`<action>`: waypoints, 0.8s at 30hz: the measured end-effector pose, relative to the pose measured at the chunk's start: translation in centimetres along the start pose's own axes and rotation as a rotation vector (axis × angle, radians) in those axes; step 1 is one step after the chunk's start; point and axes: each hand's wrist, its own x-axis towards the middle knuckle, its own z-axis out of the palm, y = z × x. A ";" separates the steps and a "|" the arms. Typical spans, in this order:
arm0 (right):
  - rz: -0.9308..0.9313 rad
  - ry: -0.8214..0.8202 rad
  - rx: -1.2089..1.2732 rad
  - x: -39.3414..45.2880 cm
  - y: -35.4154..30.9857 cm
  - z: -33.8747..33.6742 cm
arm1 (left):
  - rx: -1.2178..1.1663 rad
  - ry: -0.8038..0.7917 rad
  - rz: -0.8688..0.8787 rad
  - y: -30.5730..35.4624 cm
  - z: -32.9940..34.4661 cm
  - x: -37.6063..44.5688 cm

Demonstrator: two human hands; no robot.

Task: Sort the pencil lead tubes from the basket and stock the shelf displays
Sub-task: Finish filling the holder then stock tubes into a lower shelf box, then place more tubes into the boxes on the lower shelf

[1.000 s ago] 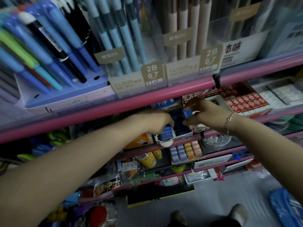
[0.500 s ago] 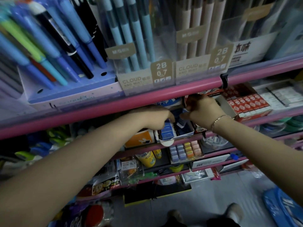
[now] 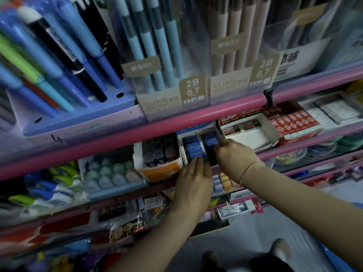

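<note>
Pink-railed stationery shelving (image 3: 196, 116) fills the view, tier above tier, with mechanical pencils standing in clear "2B 0.7" display boxes (image 3: 172, 95) on the upper tier. On the tier below, a white display tray (image 3: 181, 148) holds blue pencil lead tubes (image 3: 193, 148) packed in two rows. The left hand (image 3: 193, 177) reaches up from below with a straight forearm, palm down, its fingers extended and close together, fingertips resting on the front end of the left row. The right hand (image 3: 233, 156) comes in from the right with the wrist bent, a thin bracelet (image 3: 249, 169) on it; its fingers curl down over the right row of tubes, though whether they pinch one cannot be told. Just left of the tray sits an orange-fronted box of dark lead cases (image 3: 160, 152); just right, a white box (image 3: 249, 134), mostly bare inside.
</note>
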 end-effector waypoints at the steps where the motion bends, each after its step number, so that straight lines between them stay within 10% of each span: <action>1: -0.015 -0.028 -0.016 0.0 0.1 -0.1 | -0.046 0.007 -0.023 0.1 0.5 -0.1; 10: -0.322 -0.171 -0.141 -0.5 1.4 -2.2 | -0.316 -0.065 -0.214 1.3 0.4 0.8; 14: -0.433 0.185 0.119 -4.4 8.6 -5.3 | -0.359 0.202 -0.203 3.8 -3.3 2.8; 19: 0.026 0.400 0.398 -14.3 25.3 -4.9 | -0.730 0.408 0.153 18.1 -5.1 9.3; 24: 0.718 0.289 0.466 -26.7 42.5 3.2 | -1.111 -0.092 0.150 38.0 1.1 15.8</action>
